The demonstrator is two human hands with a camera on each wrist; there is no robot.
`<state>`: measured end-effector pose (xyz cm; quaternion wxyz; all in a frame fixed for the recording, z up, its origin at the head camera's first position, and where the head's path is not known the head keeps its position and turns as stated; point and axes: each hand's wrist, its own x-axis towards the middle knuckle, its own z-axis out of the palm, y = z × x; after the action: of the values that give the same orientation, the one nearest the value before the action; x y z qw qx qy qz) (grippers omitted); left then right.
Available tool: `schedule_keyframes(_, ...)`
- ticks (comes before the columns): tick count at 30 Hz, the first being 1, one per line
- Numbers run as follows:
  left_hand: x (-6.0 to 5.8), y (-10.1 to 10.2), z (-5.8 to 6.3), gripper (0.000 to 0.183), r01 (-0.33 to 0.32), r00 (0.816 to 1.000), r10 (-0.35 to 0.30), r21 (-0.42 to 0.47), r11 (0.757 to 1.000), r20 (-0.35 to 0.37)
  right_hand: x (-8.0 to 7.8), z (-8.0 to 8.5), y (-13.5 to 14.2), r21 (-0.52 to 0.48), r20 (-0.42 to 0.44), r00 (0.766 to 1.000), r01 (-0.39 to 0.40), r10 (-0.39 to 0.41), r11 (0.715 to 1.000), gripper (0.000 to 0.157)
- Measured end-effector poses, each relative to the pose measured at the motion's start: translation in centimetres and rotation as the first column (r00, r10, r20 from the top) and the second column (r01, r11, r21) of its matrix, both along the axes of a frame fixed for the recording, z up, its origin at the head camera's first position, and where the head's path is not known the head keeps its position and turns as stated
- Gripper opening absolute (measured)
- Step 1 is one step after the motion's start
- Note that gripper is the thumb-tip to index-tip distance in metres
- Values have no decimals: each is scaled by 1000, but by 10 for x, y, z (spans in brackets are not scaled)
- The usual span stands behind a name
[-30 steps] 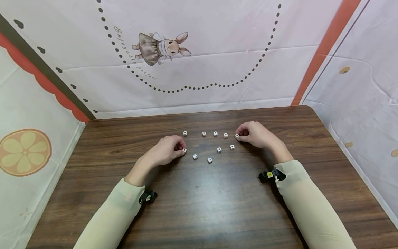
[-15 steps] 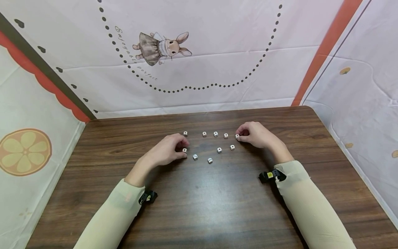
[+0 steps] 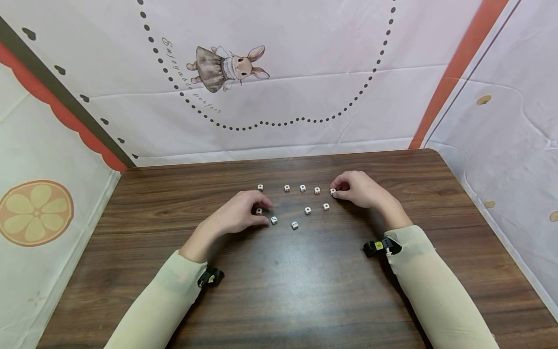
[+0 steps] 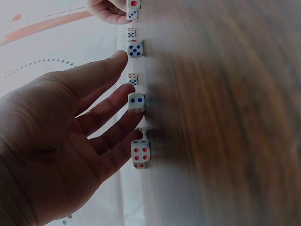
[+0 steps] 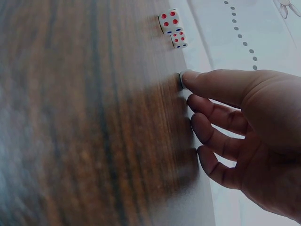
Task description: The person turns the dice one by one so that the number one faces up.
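My left hand (image 3: 239, 212) hovers low over the table with thumb and fingers spread apart. A white die (image 3: 259, 212) sits in the gap between them, and another die (image 3: 273, 220) lies just beyond the thumb tip. The left wrist view shows the fingers relaxed behind dice with two blue pips (image 4: 136, 101) and four red pips (image 4: 140, 151). At the right end of the far row, my right hand (image 3: 359, 188) pinches a die (image 3: 333, 192) between thumb and fingers. In the right wrist view the thumb mostly covers that die (image 5: 182, 81).
More dice stand along the far row, such as the leftmost die (image 3: 260, 187) and a middle die (image 3: 302, 188). Nearer lie another die (image 3: 294, 225) and two dice to its right. The brown wooden table (image 3: 279, 291) meets a printed cloth wall (image 3: 305, 87) behind.
My left thumb and fingers have spread from the die they pinched, and the hand has shifted slightly right, leaving that die in place. The right hand stays still on its die.
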<state>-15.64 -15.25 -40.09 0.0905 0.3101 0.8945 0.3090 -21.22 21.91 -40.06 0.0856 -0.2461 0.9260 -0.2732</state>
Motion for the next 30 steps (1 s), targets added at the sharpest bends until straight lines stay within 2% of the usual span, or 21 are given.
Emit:
schedule_keyframes(5, 0, 5, -1, 35, 24, 1000, -25, -18, 1000, -17, 0, 0, 0, 2, -5, 1000, -6, 6, 1000, 10)
schedule_keyframes(18, 0, 19, -2, 23, 64, 998, -63, -96, 993, 10, -1, -1, 0, 8, 8, 1000, 1, -1, 1000, 11)
schedule_keyframes(30, -1, 21, -4, 12, 88, 995, -93, -120, 989, -34, -2, -2, 0, 3, 8, 1000, -4, 4, 1000, 10)
